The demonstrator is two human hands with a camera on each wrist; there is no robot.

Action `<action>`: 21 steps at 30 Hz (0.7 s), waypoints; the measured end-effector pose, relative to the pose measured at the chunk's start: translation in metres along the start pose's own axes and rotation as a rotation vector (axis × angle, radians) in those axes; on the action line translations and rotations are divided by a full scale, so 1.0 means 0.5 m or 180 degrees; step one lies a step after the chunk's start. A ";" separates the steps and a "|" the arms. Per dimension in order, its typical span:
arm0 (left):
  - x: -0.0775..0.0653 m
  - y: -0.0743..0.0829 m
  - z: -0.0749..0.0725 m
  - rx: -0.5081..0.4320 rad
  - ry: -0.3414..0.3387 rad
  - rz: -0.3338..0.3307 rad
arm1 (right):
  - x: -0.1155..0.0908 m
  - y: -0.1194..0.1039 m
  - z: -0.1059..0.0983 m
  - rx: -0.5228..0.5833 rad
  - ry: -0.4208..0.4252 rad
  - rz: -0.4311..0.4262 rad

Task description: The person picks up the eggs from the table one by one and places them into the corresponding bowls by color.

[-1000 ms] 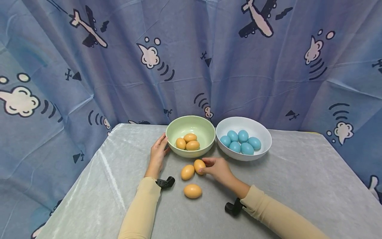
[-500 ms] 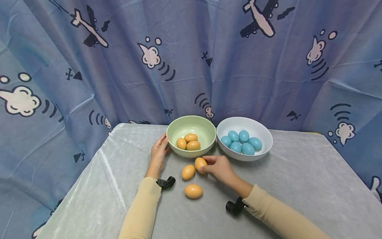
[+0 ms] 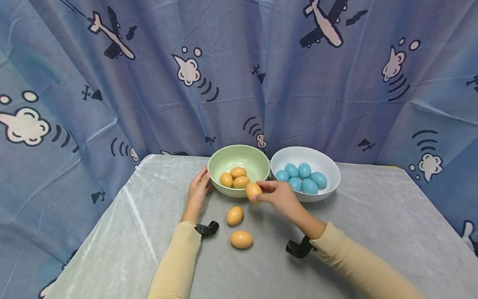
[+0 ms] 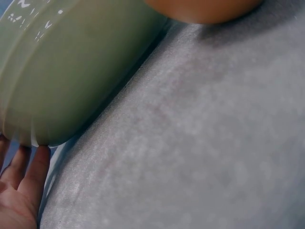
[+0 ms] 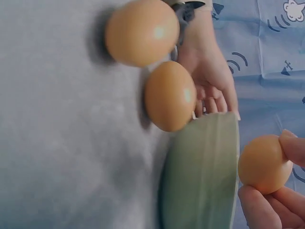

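Observation:
An orange-brown egg (image 3: 254, 192) is pinched between the thumb and fingers of my right hand (image 3: 283, 200), raised off the table at the front right of the green bowl (image 3: 239, 151). In the right wrist view the held egg (image 5: 265, 164) shows beside the bowl's rim. My left hand (image 3: 197, 192) rests its fairly straight fingers against the bowl's left side; the left wrist view shows its fingertips (image 4: 42, 151) at the green wall. Three orange-brown eggs (image 3: 238, 172) lie inside that bowl. Two more, one nearer the bowl (image 3: 235, 216) and one closer to me (image 3: 241, 239), lie on the table.
A white bowl (image 3: 330, 172) with several blue eggs (image 3: 309, 186) stands right beside the green one, partly behind my right hand. Grey cloth covers the table (image 3: 373, 224). A blue curtain (image 3: 239, 83) with printed planes hangs along the back edge.
My right hand has lifted one egg off the table and moved it up toward the green bowl's front right rim. The left hand stays at the bowl.

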State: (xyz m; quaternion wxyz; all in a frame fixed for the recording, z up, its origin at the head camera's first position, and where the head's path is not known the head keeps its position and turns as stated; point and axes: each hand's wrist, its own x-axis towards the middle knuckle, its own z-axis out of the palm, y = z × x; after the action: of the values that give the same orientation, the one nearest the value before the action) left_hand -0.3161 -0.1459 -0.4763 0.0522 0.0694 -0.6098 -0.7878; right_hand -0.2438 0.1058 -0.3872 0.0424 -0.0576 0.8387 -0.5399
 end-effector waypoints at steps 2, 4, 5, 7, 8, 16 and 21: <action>0.000 0.000 0.000 0.0011 0.0003 0.0001 | 0.007 -0.008 -0.004 0.0017 0.0004 0.0009; 0.002 -0.001 -0.001 0.0010 0.0007 -0.0011 | 0.015 -0.012 -0.007 0.0043 0.0017 0.0026; 0.002 -0.001 -0.001 0.0013 0.0008 -0.0015 | 0.020 -0.014 -0.008 0.0036 0.0017 0.0025; 0.003 -0.002 -0.001 0.0021 0.0008 -0.0019 | 0.029 -0.017 -0.010 0.0028 0.0038 0.0025; 0.003 -0.002 0.000 0.0029 0.0010 -0.0024 | 0.033 -0.018 -0.011 0.0019 0.0061 0.0039; 0.002 -0.004 -0.001 0.0054 0.0020 -0.0024 | 0.071 -0.026 -0.016 -0.0052 0.0157 -0.0005; 0.002 -0.003 0.000 0.0051 0.0020 -0.0017 | 0.095 -0.032 -0.012 -0.0203 0.0236 0.0015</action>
State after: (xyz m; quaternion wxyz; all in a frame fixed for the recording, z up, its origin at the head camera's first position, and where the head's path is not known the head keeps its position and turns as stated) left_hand -0.3171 -0.1456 -0.4780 0.0514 0.0738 -0.6158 -0.7828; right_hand -0.2906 0.0980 -0.3705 0.0107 -0.0369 0.8566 -0.5146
